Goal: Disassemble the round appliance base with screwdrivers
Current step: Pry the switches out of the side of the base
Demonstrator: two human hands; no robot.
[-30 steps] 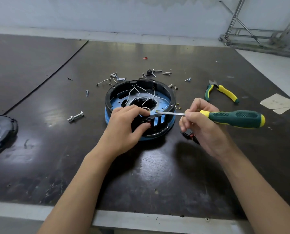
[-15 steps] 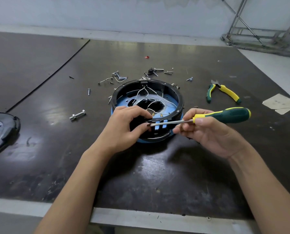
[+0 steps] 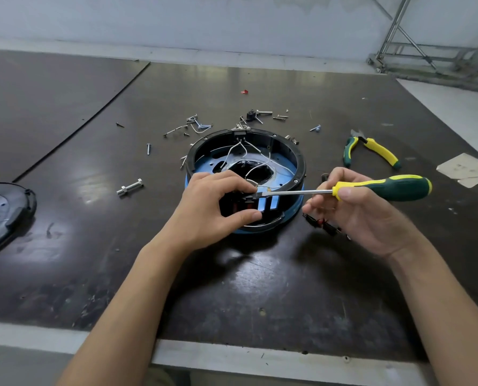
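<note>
Screwdriver (image 3: 382,188) has levelled, tip at base (image 3: 301,160) wall; R hand (image 3: 365,218) wrapped on its handle, L hand (image 3: 204,215) pinching wall part (image 3: 248,203): slip cld jab L fingers (image 3: 232,181) or wires (image 3: 228,154).

The base (image 3: 276,146), a black ring wall round a blue floor with loose white wires (image 3: 229,155), sits flat and open-topped mid-surface (image 3: 232,274). The screwdriver (image 3: 371,186), green-and-yellow handle to the right, is nearly level, its tip at the base's near inner wall.
</note>
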